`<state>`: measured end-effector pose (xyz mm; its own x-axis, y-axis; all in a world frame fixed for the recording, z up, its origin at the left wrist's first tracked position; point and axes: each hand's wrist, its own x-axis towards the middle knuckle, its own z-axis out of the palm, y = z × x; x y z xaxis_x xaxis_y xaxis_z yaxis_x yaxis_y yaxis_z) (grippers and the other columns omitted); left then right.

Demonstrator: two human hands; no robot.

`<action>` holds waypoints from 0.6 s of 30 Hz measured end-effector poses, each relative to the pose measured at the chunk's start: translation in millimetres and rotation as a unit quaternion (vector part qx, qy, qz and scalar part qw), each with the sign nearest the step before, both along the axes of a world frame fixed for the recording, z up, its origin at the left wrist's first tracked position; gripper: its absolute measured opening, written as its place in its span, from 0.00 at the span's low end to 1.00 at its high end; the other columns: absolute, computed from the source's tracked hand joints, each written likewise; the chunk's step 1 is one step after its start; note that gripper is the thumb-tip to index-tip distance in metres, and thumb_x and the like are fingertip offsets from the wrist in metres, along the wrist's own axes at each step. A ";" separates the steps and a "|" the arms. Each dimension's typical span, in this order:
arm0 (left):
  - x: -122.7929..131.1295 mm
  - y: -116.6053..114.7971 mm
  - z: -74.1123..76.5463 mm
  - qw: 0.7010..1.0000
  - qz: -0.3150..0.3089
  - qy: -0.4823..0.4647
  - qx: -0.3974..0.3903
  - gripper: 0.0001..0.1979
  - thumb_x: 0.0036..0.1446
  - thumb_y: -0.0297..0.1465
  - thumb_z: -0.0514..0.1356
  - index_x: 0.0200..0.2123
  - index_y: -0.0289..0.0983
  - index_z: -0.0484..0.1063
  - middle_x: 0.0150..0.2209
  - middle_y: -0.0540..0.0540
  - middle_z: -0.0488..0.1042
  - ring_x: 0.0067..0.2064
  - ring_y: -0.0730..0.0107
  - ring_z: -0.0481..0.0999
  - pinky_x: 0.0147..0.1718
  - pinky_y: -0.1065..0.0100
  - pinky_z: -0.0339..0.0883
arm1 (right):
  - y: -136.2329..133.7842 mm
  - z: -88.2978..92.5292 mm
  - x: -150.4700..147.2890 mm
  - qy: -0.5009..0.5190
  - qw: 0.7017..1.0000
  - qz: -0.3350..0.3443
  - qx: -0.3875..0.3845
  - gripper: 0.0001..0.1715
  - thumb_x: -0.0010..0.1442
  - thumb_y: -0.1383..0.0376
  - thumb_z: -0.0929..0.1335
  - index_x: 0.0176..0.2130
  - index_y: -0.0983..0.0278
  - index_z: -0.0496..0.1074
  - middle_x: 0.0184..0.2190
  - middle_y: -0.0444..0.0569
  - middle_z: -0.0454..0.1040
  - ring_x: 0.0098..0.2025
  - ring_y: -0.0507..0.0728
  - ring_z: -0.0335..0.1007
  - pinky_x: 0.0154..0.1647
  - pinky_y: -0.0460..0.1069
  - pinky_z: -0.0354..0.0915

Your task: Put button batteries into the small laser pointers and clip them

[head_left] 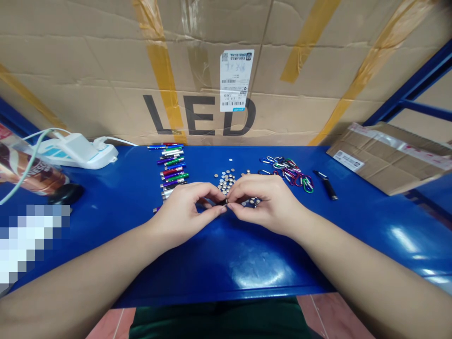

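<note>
Over the middle of the blue table, my left hand and my right hand meet with fingertips almost touching. Between thumb and fingers, my left hand pinches a small dark tube, mostly hidden by the fingers. My right hand is closed in a pinch at the tube's right end; whether it also holds a tiny part cannot be seen. Just beyond the fingertips lie many small silver button cells, some hidden behind my right hand. A column of colourful metal penlights lies beyond my left hand.
Coloured carabiners lie in a heap at the back right, beside a black-handled tool. A cardboard box stands at right. A white power strip and a bottle are left. A large carton walls the back.
</note>
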<state>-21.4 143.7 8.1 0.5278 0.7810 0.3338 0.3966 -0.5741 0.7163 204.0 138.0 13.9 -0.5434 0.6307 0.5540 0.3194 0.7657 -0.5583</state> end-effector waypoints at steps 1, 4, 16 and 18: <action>-0.1 0.0 0.0 1.000 0.000 0.002 0.001 0.05 0.60 0.32 0.67 0.37 0.37 0.80 0.36 0.48 0.82 0.34 0.70 0.81 0.35 0.71 0.78 | 0.2 -0.4 -0.1 0.000 1.000 0.000 0.001 0.08 0.60 0.74 0.71 0.32 0.63 0.77 0.31 0.47 0.80 0.33 0.53 0.75 0.38 0.48 0.70; -0.5 -0.1 -0.1 1.000 -0.001 0.005 0.003 0.05 0.60 0.32 0.67 0.38 0.37 0.80 0.36 0.48 0.82 0.34 0.69 0.81 0.35 0.71 0.78 | 0.7 -1.4 -0.2 -0.001 1.000 -0.002 0.002 0.07 0.61 0.74 0.71 0.32 0.63 0.77 0.32 0.47 0.81 0.33 0.53 0.76 0.39 0.48 0.70; -0.9 0.4 -0.9 1.000 -0.002 0.015 0.010 0.05 0.60 0.32 0.66 0.38 0.37 0.80 0.36 0.48 0.82 0.34 0.69 0.81 0.36 0.71 0.77 | 2.9 -4.2 0.2 0.003 1.000 0.001 0.004 0.07 0.60 0.73 0.71 0.32 0.63 0.77 0.31 0.47 0.81 0.34 0.53 0.76 0.39 0.48 0.70; -1.1 0.2 -0.9 1.000 -0.002 0.017 0.010 0.05 0.61 0.32 0.66 0.38 0.37 0.80 0.36 0.47 0.82 0.34 0.69 0.81 0.36 0.70 0.77 | 3.1 -4.3 0.0 0.002 1.000 0.005 0.005 0.07 0.61 0.73 0.71 0.32 0.63 0.77 0.31 0.47 0.81 0.34 0.53 0.76 0.39 0.48 0.70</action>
<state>-22.5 143.9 7.2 0.5420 0.7722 0.3315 0.4182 -0.5900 0.6906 204.0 141.1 9.6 -0.5467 0.6202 0.5625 0.3093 0.7739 -0.5526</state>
